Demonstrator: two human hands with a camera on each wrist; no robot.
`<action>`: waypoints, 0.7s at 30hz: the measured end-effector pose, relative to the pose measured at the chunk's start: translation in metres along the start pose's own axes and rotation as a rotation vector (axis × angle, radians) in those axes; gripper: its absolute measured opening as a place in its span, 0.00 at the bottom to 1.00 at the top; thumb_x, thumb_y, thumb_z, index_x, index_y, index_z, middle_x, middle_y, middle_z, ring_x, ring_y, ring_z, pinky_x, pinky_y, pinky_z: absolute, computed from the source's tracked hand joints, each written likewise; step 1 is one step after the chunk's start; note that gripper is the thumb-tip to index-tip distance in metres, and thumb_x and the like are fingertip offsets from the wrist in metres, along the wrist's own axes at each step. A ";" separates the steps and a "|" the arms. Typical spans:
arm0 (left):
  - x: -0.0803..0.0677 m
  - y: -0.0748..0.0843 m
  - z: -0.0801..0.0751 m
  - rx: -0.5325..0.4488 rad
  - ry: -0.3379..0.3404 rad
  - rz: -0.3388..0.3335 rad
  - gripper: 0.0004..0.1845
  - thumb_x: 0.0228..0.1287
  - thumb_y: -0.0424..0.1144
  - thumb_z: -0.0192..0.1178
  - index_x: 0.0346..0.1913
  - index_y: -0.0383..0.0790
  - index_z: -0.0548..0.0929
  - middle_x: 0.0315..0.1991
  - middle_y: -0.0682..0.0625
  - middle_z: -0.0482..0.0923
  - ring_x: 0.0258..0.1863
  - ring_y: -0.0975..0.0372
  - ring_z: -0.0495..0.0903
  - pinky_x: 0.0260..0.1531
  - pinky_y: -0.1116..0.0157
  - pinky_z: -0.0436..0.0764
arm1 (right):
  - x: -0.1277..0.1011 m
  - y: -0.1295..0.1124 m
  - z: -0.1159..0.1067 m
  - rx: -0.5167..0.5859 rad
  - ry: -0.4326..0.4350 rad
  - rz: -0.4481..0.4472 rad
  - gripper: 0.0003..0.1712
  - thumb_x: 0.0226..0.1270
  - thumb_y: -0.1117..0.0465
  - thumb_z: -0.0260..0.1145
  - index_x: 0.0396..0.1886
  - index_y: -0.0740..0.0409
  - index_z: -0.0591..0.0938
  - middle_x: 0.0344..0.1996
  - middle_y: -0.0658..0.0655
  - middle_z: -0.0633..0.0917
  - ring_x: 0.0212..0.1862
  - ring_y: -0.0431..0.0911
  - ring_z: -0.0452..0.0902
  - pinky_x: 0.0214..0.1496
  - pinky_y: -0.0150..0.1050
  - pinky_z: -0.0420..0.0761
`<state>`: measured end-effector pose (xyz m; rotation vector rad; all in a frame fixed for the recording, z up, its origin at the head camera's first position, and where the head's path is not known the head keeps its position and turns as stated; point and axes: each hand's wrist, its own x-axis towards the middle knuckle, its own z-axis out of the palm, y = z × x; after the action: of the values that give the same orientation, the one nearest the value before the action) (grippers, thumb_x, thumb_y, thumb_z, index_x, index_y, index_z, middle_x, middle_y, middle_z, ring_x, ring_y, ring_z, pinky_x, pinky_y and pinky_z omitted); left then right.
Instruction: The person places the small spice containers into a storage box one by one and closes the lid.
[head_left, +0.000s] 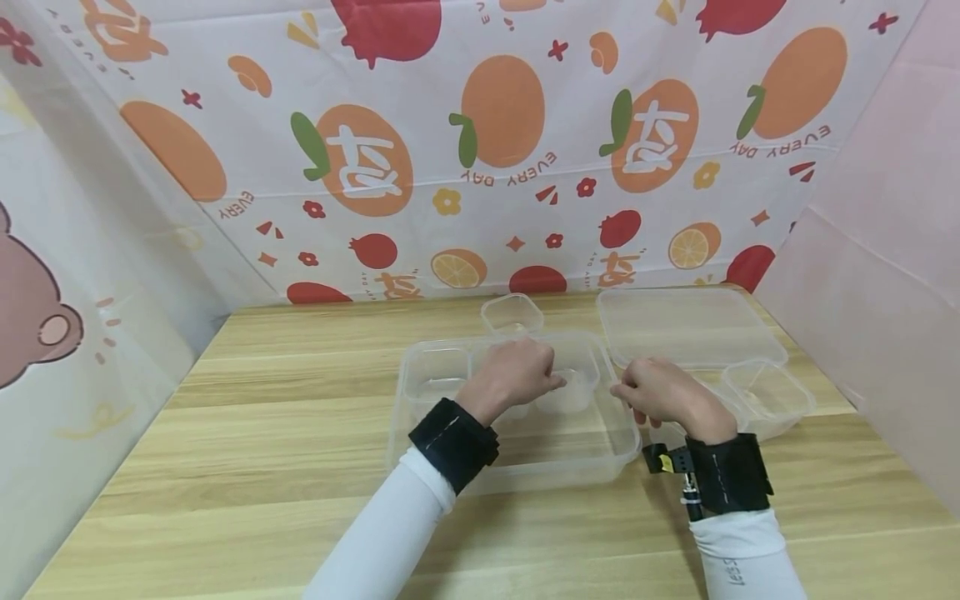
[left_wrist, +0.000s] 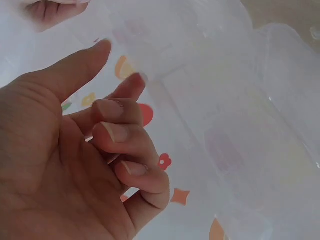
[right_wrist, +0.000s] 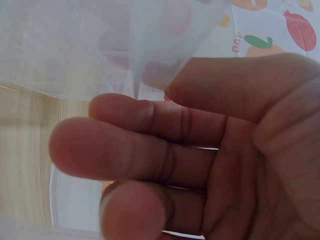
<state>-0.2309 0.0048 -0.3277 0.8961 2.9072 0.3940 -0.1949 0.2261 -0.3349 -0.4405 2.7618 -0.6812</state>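
A large clear plastic container sits on the table in the head view, with small clear boxes inside its far part. My left hand hovers over that container. Its fingers curl loosely in the left wrist view, thumb and fingertips apart with nothing between them. At the container's right rim, my right hand pinches the plastic edge between thumb and index finger. The right wrist view shows the translucent wall meeting the thumb tip, the other fingers extended below it.
A flat clear lid lies at the back right of the wooden table. Beside my right hand is another small clear box. One more small box stands behind the large container. A fruit-printed cloth hangs behind.
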 end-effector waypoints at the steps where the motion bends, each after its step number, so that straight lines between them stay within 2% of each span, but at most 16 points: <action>1: -0.001 0.000 -0.001 -0.006 0.009 -0.002 0.12 0.69 0.46 0.66 0.39 0.39 0.87 0.21 0.53 0.73 0.21 0.63 0.71 0.23 0.68 0.68 | 0.000 0.000 0.000 -0.001 0.001 -0.002 0.20 0.76 0.63 0.59 0.19 0.61 0.77 0.13 0.51 0.77 0.15 0.42 0.70 0.24 0.37 0.73; 4: -0.005 -0.001 -0.007 -0.009 0.049 -0.002 0.12 0.71 0.46 0.65 0.42 0.39 0.85 0.28 0.51 0.79 0.26 0.61 0.75 0.27 0.66 0.73 | -0.001 0.000 0.000 -0.002 0.003 -0.001 0.20 0.76 0.63 0.59 0.19 0.61 0.77 0.13 0.51 0.77 0.15 0.42 0.70 0.24 0.37 0.73; 6: -0.008 -0.002 -0.011 -0.014 0.070 -0.005 0.12 0.71 0.46 0.64 0.41 0.39 0.84 0.29 0.51 0.80 0.28 0.61 0.76 0.29 0.65 0.74 | -0.001 -0.001 0.000 -0.003 0.002 -0.002 0.20 0.76 0.63 0.59 0.19 0.61 0.77 0.13 0.51 0.77 0.15 0.42 0.70 0.24 0.37 0.73; 14: -0.023 -0.010 -0.025 -0.085 0.100 -0.013 0.10 0.72 0.45 0.63 0.38 0.41 0.84 0.26 0.53 0.75 0.23 0.62 0.73 0.23 0.67 0.69 | -0.002 0.000 0.002 -0.005 0.003 -0.008 0.21 0.76 0.63 0.59 0.18 0.59 0.76 0.13 0.51 0.77 0.15 0.42 0.71 0.24 0.37 0.73; 21: -0.036 -0.021 -0.026 -0.135 0.124 -0.038 0.09 0.72 0.43 0.64 0.39 0.41 0.84 0.23 0.53 0.73 0.21 0.61 0.71 0.23 0.67 0.67 | -0.001 0.001 0.002 0.000 0.005 -0.010 0.21 0.76 0.63 0.59 0.19 0.60 0.77 0.13 0.51 0.77 0.15 0.43 0.70 0.25 0.38 0.73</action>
<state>-0.2166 -0.0377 -0.3080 0.8232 2.9591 0.6561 -0.1931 0.2266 -0.3370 -0.4532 2.7656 -0.6855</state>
